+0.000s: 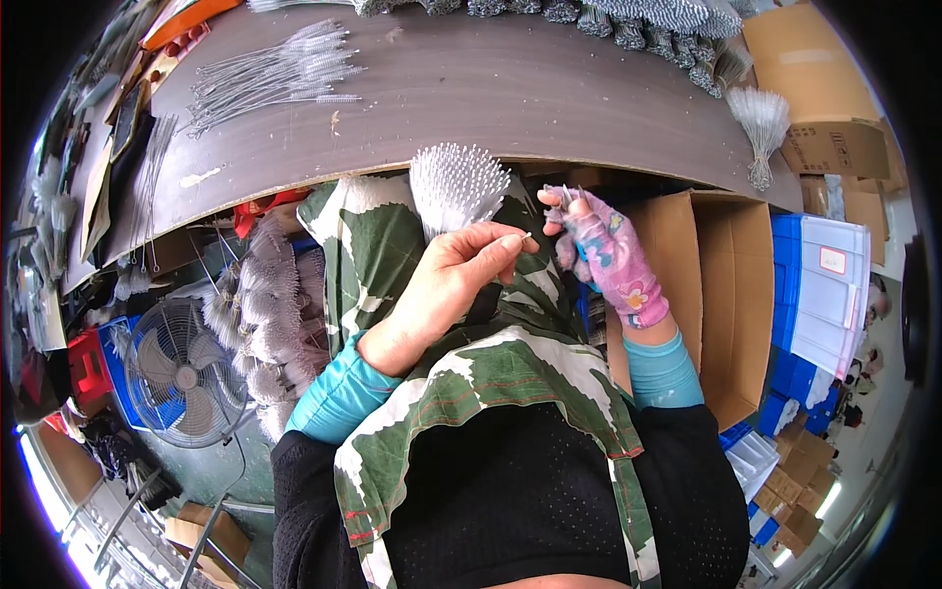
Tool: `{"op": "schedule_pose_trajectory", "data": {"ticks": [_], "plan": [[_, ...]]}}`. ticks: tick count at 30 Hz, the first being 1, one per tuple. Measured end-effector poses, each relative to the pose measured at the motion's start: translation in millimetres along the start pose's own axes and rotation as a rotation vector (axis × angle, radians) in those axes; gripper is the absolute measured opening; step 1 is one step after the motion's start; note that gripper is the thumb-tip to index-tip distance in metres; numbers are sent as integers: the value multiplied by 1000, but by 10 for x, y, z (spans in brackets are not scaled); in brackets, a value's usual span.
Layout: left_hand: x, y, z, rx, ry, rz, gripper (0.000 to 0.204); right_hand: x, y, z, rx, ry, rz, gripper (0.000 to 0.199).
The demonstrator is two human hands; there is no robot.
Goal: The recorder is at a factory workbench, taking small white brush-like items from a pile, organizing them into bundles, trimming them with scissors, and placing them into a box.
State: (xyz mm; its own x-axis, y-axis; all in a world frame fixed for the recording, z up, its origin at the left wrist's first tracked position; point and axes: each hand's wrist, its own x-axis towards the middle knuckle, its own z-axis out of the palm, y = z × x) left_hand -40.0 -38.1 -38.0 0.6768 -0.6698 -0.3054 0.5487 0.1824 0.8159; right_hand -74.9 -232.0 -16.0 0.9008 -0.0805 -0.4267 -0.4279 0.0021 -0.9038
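Note:
My bare left hand (461, 270) is over my lap, thumb and forefinger pinched together. A tiny pale tip shows at the pinch, too small to name. My right hand (610, 255), in a pink flowered fingerless glove, is raised beside it with its fingers curled in. Something greyish shows at those fingertips, but I cannot make out what it is. A bundle of thin white-bristled wire brushes (457, 187) stands between my thighs, tips up, just beyond my left hand. The camouflage apron (491, 378) covers my lap.
Loose wire brushes (275, 74) lie on the brown table (442, 98), with brush bundles (648, 20) heaped at its far edge and another bundle (758, 128) at right. An open cardboard box (731, 304) and blue-white crates (824, 290) stand right; a fan (186, 378) and hanging brushes (270, 304) left.

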Motion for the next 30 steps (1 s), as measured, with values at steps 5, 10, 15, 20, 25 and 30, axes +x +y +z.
{"op": "schedule_pose_trajectory", "data": {"ticks": [5, 10, 15, 20, 25, 30], "plan": [[26, -6, -32, -106, -56, -28, 21, -40, -26, -108, -8, -141, -3, 48], [29, 14, -28, -170, -91, -86, 19, -61, -51, -6, -281, -141, -317, 30], [36, -40, -40, -216, -87, -67, 17, -46, -96, 15, -418, -134, -415, 24], [41, -63, -45, -213, -81, -63, 18, -27, -57, 11, -528, -113, -552, 25], [49, -78, -54, -177, -68, -29, 18, -13, -36, 26, -555, -100, -571, 25], [35, -78, -41, -101, -52, 11, 18, -28, -30, 44, -576, -85, -574, 24]]}}
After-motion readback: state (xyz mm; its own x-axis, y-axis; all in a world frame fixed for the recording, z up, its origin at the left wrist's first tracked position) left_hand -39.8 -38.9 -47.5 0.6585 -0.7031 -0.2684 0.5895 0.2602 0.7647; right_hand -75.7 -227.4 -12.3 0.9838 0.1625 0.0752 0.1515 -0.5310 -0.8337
